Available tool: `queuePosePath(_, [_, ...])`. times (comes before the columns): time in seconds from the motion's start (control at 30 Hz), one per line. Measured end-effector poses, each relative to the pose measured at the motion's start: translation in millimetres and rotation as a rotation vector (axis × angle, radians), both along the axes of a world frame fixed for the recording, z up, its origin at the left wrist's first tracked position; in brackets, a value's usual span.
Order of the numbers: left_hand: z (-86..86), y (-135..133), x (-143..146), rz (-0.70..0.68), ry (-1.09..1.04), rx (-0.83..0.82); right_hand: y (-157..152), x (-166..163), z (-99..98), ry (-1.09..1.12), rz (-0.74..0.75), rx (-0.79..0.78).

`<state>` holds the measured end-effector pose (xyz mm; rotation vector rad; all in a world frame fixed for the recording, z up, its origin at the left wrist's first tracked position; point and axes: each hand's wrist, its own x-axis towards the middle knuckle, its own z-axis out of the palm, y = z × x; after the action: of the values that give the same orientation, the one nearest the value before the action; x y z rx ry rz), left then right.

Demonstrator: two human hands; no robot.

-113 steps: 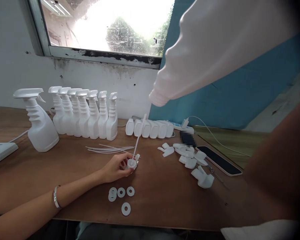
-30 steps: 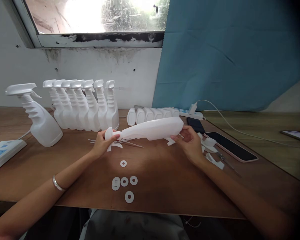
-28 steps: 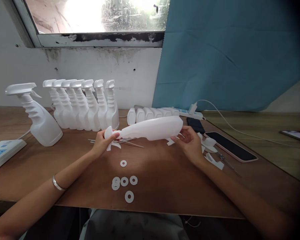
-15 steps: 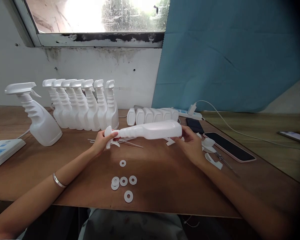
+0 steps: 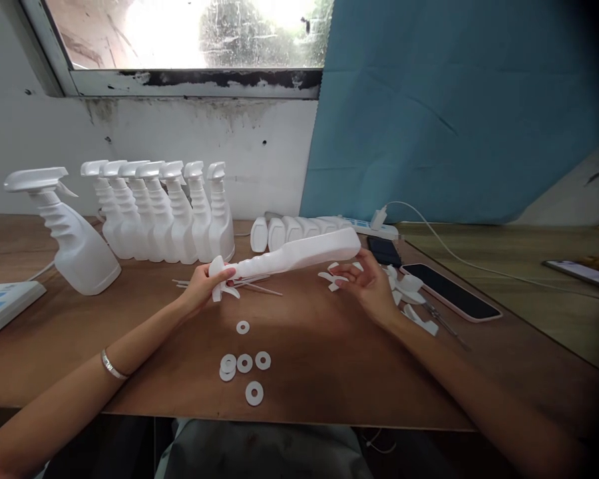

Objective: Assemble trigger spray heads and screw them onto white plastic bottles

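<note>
My left hand [image 5: 204, 286] is closed around the trigger head [image 5: 218, 269] of a white spray bottle [image 5: 309, 253]. The bottle lies nearly level above the table, its base end tilted slightly up to the right. Under that base end is my right hand [image 5: 372, 286], its fingers curved and apart, the thumb clear of the bottle. One finger is close to the base; whether it touches I cannot tell. Small white plastic pieces [image 5: 332, 278] show by its fingertips. Thin white tubes [image 5: 262, 289] lie behind my left hand. Several white ring washers [image 5: 254, 393] lie in front.
Upright spray bottles [image 5: 182, 223] stand in a row at the back left, with a single one [image 5: 82, 249] beside them. Bottles lie on their sides [image 5: 275, 234] at the back middle. White parts [image 5: 404, 287], a phone [image 5: 452, 293] and a power strip [image 5: 10, 299] are on the table.
The bottle's base end has swung upward. My right hand has loosened from around the base and sits lower, with its fingers apart. My left hand keeps its hold on the trigger head.
</note>
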<state>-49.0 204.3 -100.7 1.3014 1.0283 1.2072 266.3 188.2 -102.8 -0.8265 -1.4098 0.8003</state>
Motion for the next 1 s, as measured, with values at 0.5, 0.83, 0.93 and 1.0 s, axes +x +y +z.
queuePosePath(0.5, [-3.6,2,1,-0.014,-0.004,-0.053,-8,-6,7.3,-0.101,-0.270,0.269])
queuePosePath(0.83, [-4.4,0,3,-0.005,-0.046,0.016,-7,-1,6.1,-0.164,-0.399,0.120])
queuePosePath(0.93, [-4.8,1,3,0.014,-0.064,0.018,-11,-2,8.2,-0.153,-0.389,0.137])
queuePosePath(1.0, [-5.0,2,3,0.021,-0.052,-0.001,-13,-3,9.5,-0.155,-0.318,0.136])
